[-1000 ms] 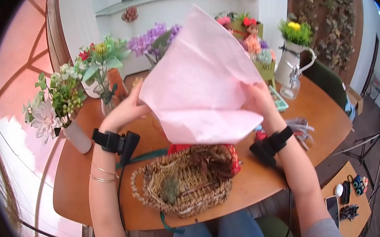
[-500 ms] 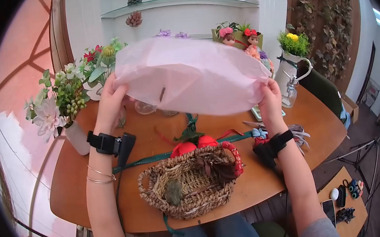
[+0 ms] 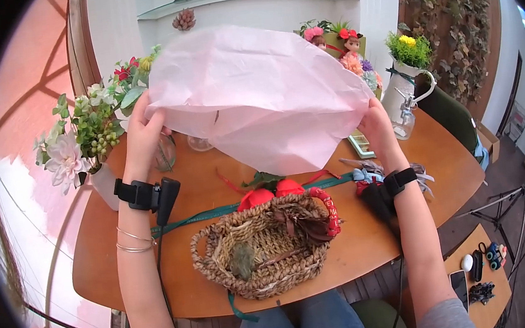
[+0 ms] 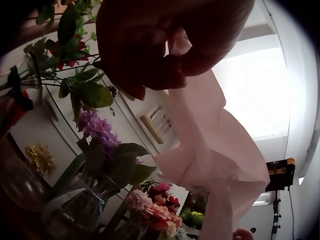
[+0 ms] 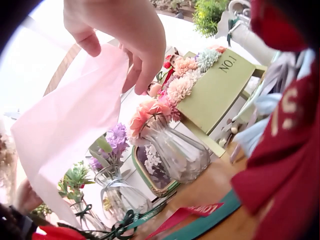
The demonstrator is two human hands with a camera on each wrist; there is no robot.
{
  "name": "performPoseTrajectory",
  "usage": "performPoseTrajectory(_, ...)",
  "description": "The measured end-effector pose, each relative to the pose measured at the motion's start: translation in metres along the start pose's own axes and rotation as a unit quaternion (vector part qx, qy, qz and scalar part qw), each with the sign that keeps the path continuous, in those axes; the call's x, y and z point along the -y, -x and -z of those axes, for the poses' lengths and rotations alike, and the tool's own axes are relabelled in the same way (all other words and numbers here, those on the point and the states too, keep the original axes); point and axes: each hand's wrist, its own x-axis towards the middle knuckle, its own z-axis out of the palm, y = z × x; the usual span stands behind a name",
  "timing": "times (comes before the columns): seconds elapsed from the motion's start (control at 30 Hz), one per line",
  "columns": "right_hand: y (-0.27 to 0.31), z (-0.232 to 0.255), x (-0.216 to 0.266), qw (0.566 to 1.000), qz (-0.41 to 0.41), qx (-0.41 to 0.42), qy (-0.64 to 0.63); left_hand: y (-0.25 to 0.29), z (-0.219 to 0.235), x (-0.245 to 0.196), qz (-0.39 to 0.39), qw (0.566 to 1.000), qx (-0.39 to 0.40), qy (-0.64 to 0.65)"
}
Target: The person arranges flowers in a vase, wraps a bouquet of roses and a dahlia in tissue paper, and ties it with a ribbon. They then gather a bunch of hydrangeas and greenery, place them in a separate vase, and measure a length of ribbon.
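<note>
A sheet of pale pink wrapping paper [image 3: 261, 82] is stretched between both hands above the table. My left hand [image 3: 143, 128] pinches its left edge; in the left wrist view the thumb and fingers [image 4: 165, 75] close on a corner of it. At the right edge my right hand [image 3: 376, 126] pinches the paper between thumb and fingers, as the right wrist view also shows. Below stands a woven basket [image 3: 222, 275] holding a dry greenish clump [image 3: 243, 261] and brown dried leaves [image 3: 300, 223]. Red ribbon wraps its right handle, and red flowers [image 3: 256, 198] lie just behind it.
Teal ribbon [image 3: 198, 217] runs across the table behind the basket. Vases of flowers [image 3: 87, 143] stand at the left, a white pitcher [image 3: 397, 84] and a glass bottle [image 3: 405, 122] at the right. A green NO.1 planter box [image 5: 220, 95] with flowers stands at the back.
The paper was first held upright and bulging, then brought flatter and spread wider between the hands. Since half a second ago its front edge hangs lower. Both hands keep their hold.
</note>
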Motion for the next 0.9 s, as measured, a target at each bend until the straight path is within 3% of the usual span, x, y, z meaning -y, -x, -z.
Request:
performPoseTrajectory(0.13,-0.004,0.005,0.006,1.000,-0.029,0.002,0.000,0.001,0.000,-0.002,0.000,1.000,-0.006,-0.004)
performPoseTrajectory(0.23,0.007,-0.007,0.035,0.993,-0.038,0.004,0.112,0.003,-0.005,-0.011,-0.036,0.999,0.002,-0.010)
performPoseTrajectory(0.27,-0.001,0.000,0.039,0.991,-0.013,0.026,0.129,0.004,-0.007,-0.016,-0.049,0.998,-0.013,-0.025)
performPoseTrajectory(0.33,-0.016,0.005,0.056,0.971,0.025,0.173,0.162,0.005,-0.006,-0.024,-0.067,0.996,-0.033,-0.043)
performPoseTrajectory(0.4,-0.013,-0.025,0.084,0.961,0.047,0.172,0.213,0.005,-0.004,-0.029,-0.119,0.990,-0.025,-0.067)
performPoseTrajectory(0.47,-0.016,-0.055,0.095,0.920,0.089,0.259,0.281,0.006,-0.009,-0.038,-0.146,0.986,-0.040,-0.076)
performPoseTrajectory(0.5,-0.016,-0.069,0.098,0.919,0.088,0.259,0.283,0.007,-0.012,-0.043,-0.171,0.980,-0.053,-0.085)
performPoseTrajectory(0.57,-0.015,-0.092,0.102,0.862,0.111,0.335,0.365,0.012,-0.018,-0.059,-0.143,0.984,-0.064,-0.086)
performPoseTrajectory(0.6,-0.013,-0.097,0.104,0.861,0.109,0.336,0.366,0.015,-0.018,-0.062,-0.117,0.986,-0.076,-0.090)
performPoseTrajectory(0.67,-0.011,-0.109,0.107,0.821,0.030,0.337,0.459,0.013,-0.011,-0.057,-0.113,0.986,-0.089,-0.085)
performPoseTrajectory(0.7,-0.018,-0.105,0.100,0.820,0.032,0.340,0.459,0.009,-0.007,-0.054,-0.112,0.985,-0.100,-0.081)
performPoseTrajectory(0.77,-0.033,-0.088,0.087,0.871,0.150,0.234,0.404,0.001,0.001,-0.043,-0.131,0.985,-0.082,-0.076)
performPoseTrajectory(0.8,-0.033,-0.082,0.089,0.870,0.152,0.236,0.405,-0.001,0.004,-0.040,-0.148,0.985,-0.059,-0.070)
performPoseTrajectory(0.83,-0.031,-0.081,0.094,0.886,0.142,0.218,0.383,0.000,0.005,-0.042,-0.101,0.992,-0.019,-0.070)
performPoseTrajectory(0.9,-0.026,-0.081,0.102,0.906,0.125,0.209,0.346,-0.001,-0.004,-0.037,-0.072,0.997,-0.023,-0.032)
